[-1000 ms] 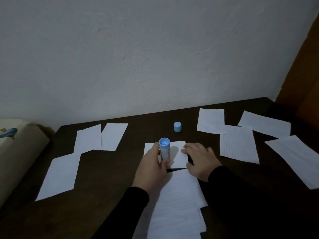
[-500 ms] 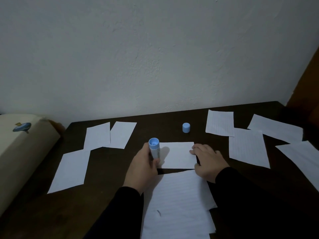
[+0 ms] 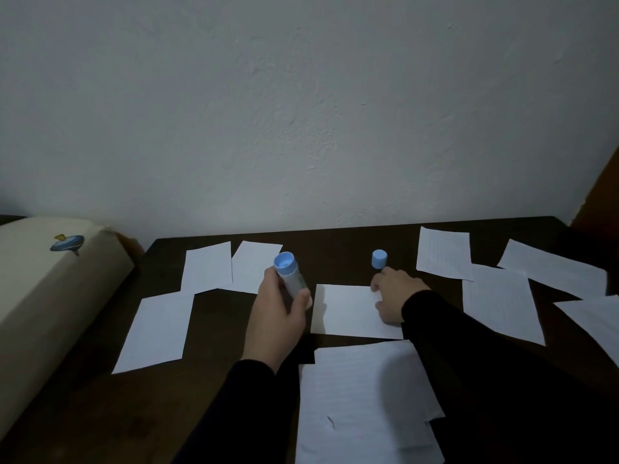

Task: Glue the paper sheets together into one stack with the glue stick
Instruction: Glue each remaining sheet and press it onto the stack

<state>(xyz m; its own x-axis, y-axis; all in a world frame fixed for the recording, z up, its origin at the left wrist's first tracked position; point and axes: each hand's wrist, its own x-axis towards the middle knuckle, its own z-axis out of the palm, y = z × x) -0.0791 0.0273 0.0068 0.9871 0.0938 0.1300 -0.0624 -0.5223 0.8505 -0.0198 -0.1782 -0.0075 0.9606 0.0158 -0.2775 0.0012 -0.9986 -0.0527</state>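
The left hand (image 3: pixel 278 316) has its grip closed round the lower barrel of the glue stick (image 3: pixel 290 275), thumb across the front, open blue end tilted up and away from the palm. The tube looks light, rigid and smooth, so a mid-barrel hold suits it. Just right of that grip lies the small paper sheet (image 3: pixel 348 311), flat on the bench (image 3: pixel 214 406); thin and limp, it would likely slide or curl unless pinned at an edge. The right hand (image 3: pixel 393 296) rests on its far right corner, fingers loosely bent, its fingertips just short of the blue cap (image 3: pixel 379 259). More loose sheets (image 3: pixel 499 303) lie farther out on both sides.
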